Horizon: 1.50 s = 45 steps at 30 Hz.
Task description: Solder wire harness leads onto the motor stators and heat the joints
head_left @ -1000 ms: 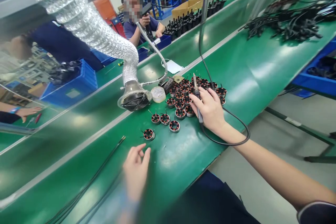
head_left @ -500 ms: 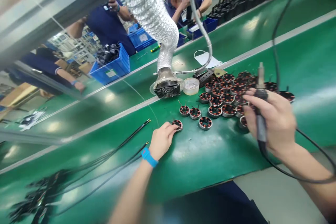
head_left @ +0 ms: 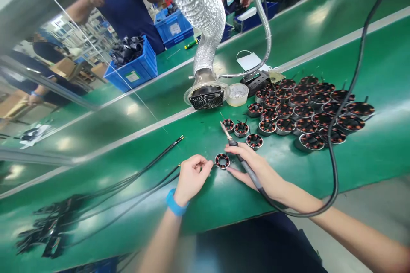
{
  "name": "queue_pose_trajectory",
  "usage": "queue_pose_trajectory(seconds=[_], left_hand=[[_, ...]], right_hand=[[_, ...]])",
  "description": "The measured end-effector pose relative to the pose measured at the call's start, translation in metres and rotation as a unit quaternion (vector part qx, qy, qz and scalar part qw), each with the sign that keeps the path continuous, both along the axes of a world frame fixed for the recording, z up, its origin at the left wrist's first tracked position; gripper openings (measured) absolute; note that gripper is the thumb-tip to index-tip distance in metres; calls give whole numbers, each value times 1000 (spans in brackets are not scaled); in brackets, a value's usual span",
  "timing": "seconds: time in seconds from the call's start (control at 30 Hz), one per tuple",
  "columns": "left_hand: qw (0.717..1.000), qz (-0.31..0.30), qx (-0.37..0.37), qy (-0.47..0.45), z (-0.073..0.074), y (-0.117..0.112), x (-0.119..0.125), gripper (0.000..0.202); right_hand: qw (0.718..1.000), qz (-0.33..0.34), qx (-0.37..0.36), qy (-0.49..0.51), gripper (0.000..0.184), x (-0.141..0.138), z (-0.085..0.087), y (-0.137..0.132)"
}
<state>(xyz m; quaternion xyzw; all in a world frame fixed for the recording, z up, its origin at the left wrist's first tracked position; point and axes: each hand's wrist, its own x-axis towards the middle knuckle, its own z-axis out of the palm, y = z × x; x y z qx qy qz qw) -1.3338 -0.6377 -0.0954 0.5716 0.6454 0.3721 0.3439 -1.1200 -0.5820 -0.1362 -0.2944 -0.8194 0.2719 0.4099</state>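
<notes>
On the green conveyor bench (head_left: 378, 158), a fume extractor hood (head_left: 206, 97) sits far left of a cluster of wound stators (head_left: 304, 113). The right hand (head_left: 256, 170) clamps a soldering iron (head_left: 233, 141) like a pen, while the loosely curled, empty left hand (head_left: 192, 180) lies just left of 1 lone stator (head_left: 222, 161), near the bench edge. Bracing the hand on the bench would best steady the tip

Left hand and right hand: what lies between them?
Between the left hand and the right hand lies one copper-wound motor stator, in the head view.
</notes>
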Motion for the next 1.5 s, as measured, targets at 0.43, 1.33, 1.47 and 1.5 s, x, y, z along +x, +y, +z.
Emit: queue_pose_trajectory(seconds=[0.43, 1.33, 1.47, 1.5], left_hand=[[995, -21, -41, -89, -3, 20, 10, 36], [991, -125, -27, -36, 10, 40, 21, 32], [991, -122, -43, -22, 17, 36, 22, 25], [990, -132, -50, -27, 19, 37, 21, 24]], right_hand=[[998, -12, -19, 54, 44, -14, -12, 6], [994, 9, -33, 100, 52, -12, -18, 4], [995, 1, -32, 91, 51, -12, -19, 4], [996, 1, -33, 87, 50, -12, -19, 5]])
